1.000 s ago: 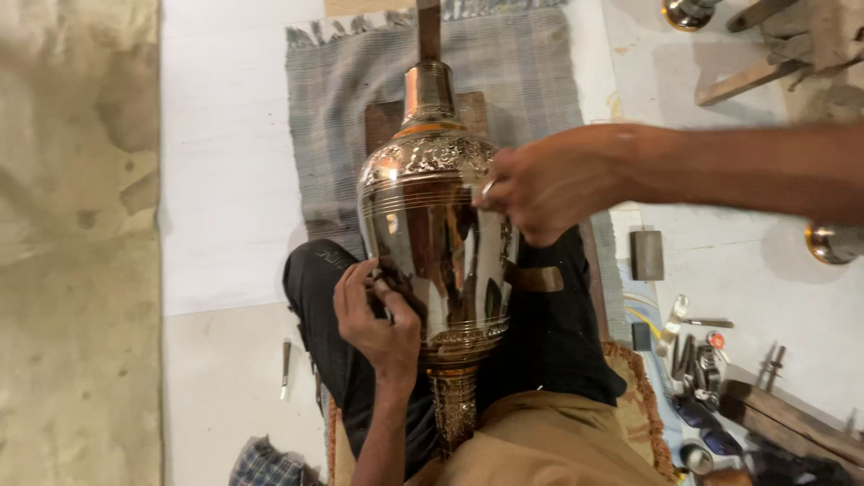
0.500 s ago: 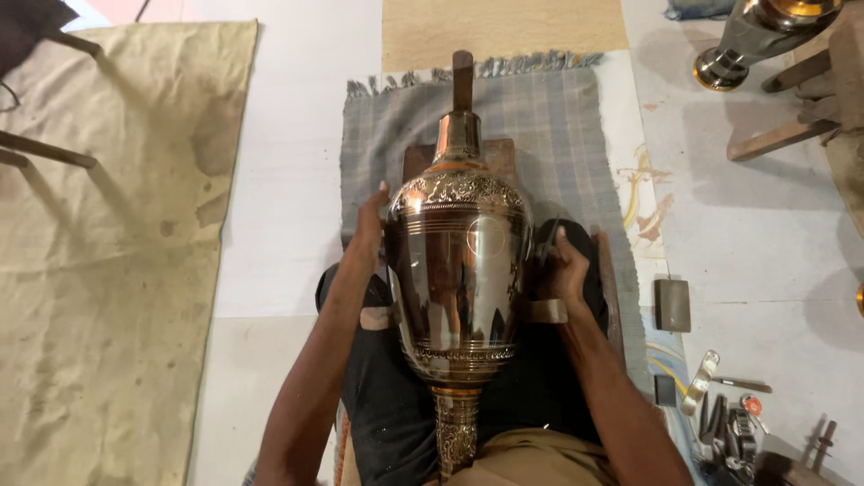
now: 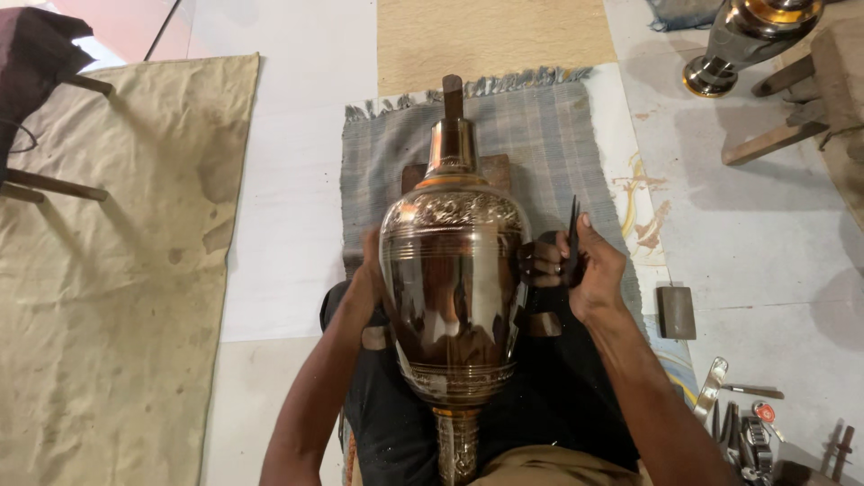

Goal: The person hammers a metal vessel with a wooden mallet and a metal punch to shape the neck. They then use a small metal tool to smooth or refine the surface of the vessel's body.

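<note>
Brass vase [image 3: 454, 297] lies across the lap, left hand [image 3: 369, 279] flat against its flank; right hand [image 3: 589, 270] fingers pinch a thin dark tool [image 3: 572, 236], judged ready for engraving, needing a steady tip.

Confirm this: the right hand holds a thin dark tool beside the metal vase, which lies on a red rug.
Not quite. In the head view the right hand does hold the thin dark tool beside the metal vase, but the rug is grey, not red.
</note>
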